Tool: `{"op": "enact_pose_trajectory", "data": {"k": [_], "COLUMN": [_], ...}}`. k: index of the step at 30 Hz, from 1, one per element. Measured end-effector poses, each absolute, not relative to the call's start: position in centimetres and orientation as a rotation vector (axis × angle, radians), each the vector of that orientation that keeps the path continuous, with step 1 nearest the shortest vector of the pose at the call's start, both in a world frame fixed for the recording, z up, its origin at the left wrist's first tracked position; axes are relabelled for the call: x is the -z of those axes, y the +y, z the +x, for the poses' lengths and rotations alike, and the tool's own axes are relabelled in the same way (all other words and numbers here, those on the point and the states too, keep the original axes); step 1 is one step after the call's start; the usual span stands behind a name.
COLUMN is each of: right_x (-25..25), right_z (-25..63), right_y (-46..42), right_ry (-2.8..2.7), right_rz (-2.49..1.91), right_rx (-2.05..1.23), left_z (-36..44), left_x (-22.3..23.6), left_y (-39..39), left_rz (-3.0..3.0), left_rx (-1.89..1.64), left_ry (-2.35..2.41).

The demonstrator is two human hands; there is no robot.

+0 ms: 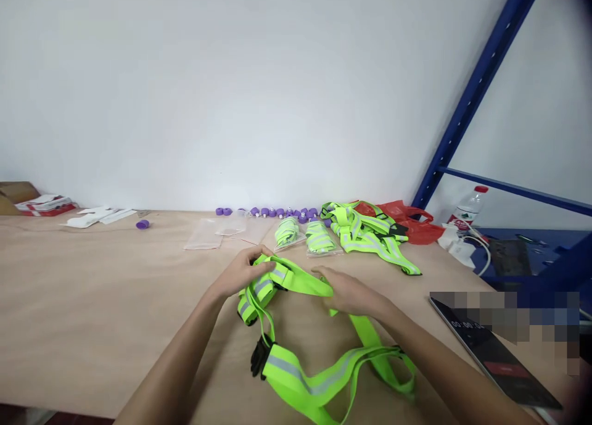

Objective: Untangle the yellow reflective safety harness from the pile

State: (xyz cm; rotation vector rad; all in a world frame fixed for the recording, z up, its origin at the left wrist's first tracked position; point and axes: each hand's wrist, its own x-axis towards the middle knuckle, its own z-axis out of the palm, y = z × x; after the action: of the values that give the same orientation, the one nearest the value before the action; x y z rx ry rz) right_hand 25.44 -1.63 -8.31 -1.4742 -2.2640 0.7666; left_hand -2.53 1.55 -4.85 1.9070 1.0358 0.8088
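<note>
A neon green reflective strap vest (305,369) with grey stripes and a black buckle lies on the wooden table (92,301) in front of me. My left hand (243,271) grips a folded bundle of its straps at the upper left end. My right hand (349,292) rests flat on the strap just to the right, pressing it against the table. The lower loops of the vest trail loose toward the near table edge.
Two folded vests in clear bags (303,235) and a loose vest pile (370,234) lie behind. Empty clear bags (206,235), purple caps (277,213), a red plastic bag (409,218), a water bottle (467,212), a tablet (499,357) and a blue rack (476,92) stand around.
</note>
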Motion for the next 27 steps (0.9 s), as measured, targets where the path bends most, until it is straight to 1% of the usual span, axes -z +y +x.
{"op": "enact_pose_trajectory", "data": {"k": [4, 9, 11, 13, 15, 18, 20, 23, 27], "right_x": [7.6, 7.5, 7.5, 7.6, 7.7, 8.1, 8.0, 6.7, 2.7], "right_z": [27.5, 29.1, 30.0, 30.8, 31.1, 29.7, 27.6, 24.0, 20.9], "right_y": [-0.7, -0.3, 0.1, 0.5, 0.4, -0.4, -1.2, -1.7, -0.3], "right_ry": [-2.201, -2.043, -1.988, -1.883, -1.762, -1.723, -1.795, -1.966, -2.029], "right_rz": [-1.463, -1.414, -1.357, -1.366, -1.400, -1.347, -1.276, -1.139, -0.950], "right_rx": [-0.543, -0.231, -0.194, -0.302, -0.510, -0.837, -0.991, -1.040, -0.897], "left_z": [-3.3, -4.1, -4.7, -5.2, -5.4, -4.6, -3.4, -1.2, 0.5], "left_x": [5.3, 5.4, 5.2, 5.2, 5.2, 5.0, 4.2, 1.7, -2.6], "left_y": [2.2, 2.3, 2.3, 2.3, 2.2, 1.9, 1.6, 1.2, 1.2], "left_rz": [1.851, 1.906, 1.885, 1.803, 1.701, 1.575, 1.521, 1.566, 1.730], "left_rx": [-0.818, -1.207, -1.367, -1.529, -1.634, -1.596, -1.524, -1.419, -1.452], "left_ry": [0.983, 1.051, 1.105, 1.170, 1.211, 1.152, 1.079, 0.950, 0.853]}}
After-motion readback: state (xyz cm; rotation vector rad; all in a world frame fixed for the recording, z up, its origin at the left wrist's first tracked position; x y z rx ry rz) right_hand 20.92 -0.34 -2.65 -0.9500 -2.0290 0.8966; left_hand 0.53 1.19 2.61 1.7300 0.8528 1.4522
